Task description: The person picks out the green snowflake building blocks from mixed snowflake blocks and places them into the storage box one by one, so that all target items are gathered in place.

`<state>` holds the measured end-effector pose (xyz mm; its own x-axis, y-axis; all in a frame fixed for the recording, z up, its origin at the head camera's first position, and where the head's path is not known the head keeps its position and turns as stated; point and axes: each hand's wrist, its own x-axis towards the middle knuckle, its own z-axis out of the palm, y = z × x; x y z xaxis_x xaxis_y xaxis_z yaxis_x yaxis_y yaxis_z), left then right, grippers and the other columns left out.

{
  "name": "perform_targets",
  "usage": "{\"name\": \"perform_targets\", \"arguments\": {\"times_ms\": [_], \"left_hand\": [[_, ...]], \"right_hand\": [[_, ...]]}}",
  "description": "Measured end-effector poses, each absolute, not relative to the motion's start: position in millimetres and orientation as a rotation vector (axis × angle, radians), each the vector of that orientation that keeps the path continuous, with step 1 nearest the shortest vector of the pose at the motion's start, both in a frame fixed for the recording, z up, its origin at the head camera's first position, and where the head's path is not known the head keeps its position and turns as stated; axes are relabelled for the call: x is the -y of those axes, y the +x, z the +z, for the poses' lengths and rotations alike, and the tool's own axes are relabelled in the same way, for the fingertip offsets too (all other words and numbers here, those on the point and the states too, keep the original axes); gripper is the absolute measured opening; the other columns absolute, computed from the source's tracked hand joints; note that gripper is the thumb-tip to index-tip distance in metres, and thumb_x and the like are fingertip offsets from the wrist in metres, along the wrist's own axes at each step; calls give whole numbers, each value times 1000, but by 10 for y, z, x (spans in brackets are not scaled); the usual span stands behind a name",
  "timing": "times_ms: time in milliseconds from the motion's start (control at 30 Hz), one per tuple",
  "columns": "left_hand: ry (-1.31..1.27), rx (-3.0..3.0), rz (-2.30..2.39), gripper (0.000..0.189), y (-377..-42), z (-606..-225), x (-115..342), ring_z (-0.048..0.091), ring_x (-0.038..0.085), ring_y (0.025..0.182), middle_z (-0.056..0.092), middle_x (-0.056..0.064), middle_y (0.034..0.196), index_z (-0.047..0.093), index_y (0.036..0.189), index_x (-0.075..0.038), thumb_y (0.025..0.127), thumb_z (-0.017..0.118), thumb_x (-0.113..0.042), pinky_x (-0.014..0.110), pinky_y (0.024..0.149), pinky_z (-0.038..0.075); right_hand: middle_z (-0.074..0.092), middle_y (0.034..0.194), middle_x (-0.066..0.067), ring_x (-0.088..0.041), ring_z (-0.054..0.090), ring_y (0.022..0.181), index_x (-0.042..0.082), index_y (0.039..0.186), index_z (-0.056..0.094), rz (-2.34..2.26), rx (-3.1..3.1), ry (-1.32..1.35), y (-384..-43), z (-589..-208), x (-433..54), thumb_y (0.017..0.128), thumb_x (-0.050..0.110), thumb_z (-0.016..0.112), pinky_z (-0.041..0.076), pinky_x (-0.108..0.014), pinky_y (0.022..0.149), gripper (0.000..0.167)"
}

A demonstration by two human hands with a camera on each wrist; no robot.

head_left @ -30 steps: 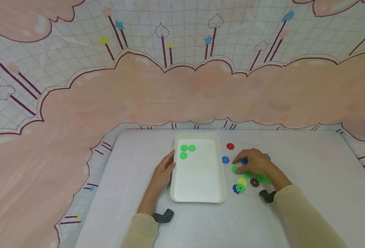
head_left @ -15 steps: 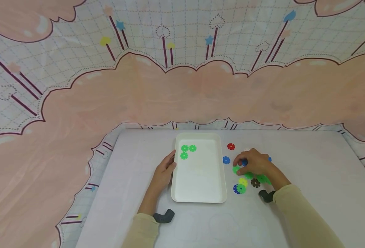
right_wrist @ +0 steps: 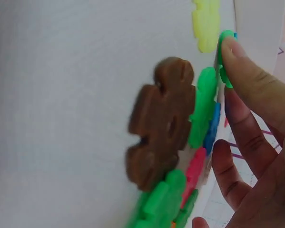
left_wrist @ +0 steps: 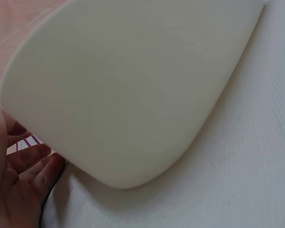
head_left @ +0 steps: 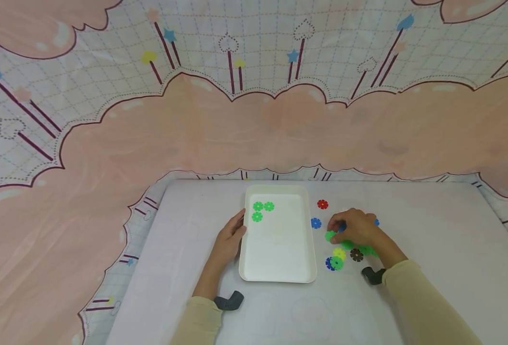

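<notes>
In the head view, my left hand [head_left: 226, 242] holds the left side of a white tray [head_left: 278, 268]. From the left wrist, the curled fingers [left_wrist: 33, 156] show at the edge of the tray [left_wrist: 113, 95]. Inside the tray lie three green snowflake building discs [head_left: 257, 216], in its far left part. To the right, my right hand [head_left: 355, 227] pinches another green snowflake disc [head_left: 330, 235] by its edge. The right wrist view shows the thumb [right_wrist: 256, 76] pressed on this green disc [right_wrist: 223, 59]. Beneath the right hand, several more discs are partly hidden.
Loose discs lie right of the tray: a red one [head_left: 322, 204], a blue one [head_left: 316, 223], a yellow one [head_left: 339, 253], a brown one [head_left: 356, 255], and a green one [head_left: 336, 263] overlapping a dark blue one [head_left: 329, 263]. A patterned cloth [head_left: 254, 129] hangs behind the table.
My right thumb and fingers have come together on the green disc, having been spread apart around it. The left hand and the tray have stayed in place.
</notes>
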<state>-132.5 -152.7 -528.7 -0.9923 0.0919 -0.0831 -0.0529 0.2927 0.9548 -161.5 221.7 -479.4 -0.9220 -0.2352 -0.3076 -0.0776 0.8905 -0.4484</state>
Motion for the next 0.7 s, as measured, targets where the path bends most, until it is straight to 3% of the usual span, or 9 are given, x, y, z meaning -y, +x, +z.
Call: {"name": "perform_targets", "arguments": {"times_ms": [267,467,700], "left_hand": [[38,-2440,1792,49,-1322,-5292,1521,51,27,142,51,1,156,44,154,-32,106,52,-23,53,116,43],[31,-2442,1780,50,-1324,-5281,1519,51,26,142,50,0,156,44,155,-31,107,51,-23,51,116,44],[15,-2430,1780,50,-1328,-5279,1525,51,25,142,50,-1,156,44,155,-31,106,52,-23,51,116,43]], "right_hand": [[67,85,6,-21,57,90,30,88,76,-672,-2684,-239,-1601,-4755,-2268,82,32,85,40,-50,83,11],[65,84,-2,-21,57,77,20,90,76,-866,-2582,-194,-1599,-4712,-2284,85,22,83,53,-31,63,9],[66,88,-2,-21,57,85,17,94,76,-914,-2584,-200,-1592,-4651,-2286,87,23,81,53,-29,70,10]]}}
